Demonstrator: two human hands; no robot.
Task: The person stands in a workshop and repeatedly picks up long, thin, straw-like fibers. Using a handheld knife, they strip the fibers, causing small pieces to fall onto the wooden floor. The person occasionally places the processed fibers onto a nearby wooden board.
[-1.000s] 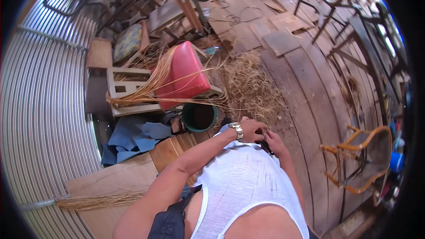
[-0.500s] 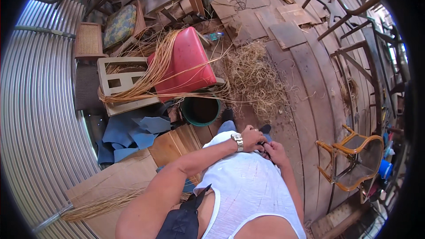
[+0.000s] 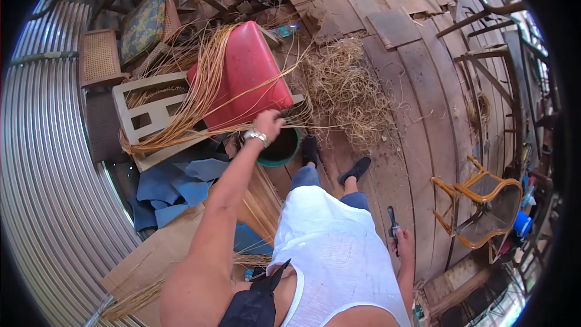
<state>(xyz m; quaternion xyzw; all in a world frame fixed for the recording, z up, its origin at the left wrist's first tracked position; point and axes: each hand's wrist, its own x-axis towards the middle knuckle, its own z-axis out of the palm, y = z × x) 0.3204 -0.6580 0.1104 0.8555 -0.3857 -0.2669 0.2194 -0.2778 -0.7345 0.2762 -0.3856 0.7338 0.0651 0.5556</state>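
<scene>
My left hand (image 3: 268, 125), a metal watch on its wrist, reaches forward over the green-rimmed bucket (image 3: 279, 150). Its fingers are closed on thin rattan strands (image 3: 227, 128) that run across the red padded seat (image 3: 259, 75) and the cream chair frame (image 3: 148, 122). The bucket's inside is dark, and what it holds cannot be made out. Low at my right side, my right hand (image 3: 404, 243) grips a small hand tool (image 3: 394, 223) with dark and metal parts, perhaps cutters. Its exact kind does not show.
Curly rattan shavings (image 3: 348, 94) are heaped on the plank floor (image 3: 423, 103) ahead of my feet. Blue sheet pieces (image 3: 175, 184) and wooden boards (image 3: 257, 200) lie at my left. To the right stand a rattan chair (image 3: 490, 197) and stacked frames (image 3: 514, 85).
My hands were together at my waist. The left has gone forward to the rattan strands by the bucket; the right has moved out to my right side, with the tool now showing in it.
</scene>
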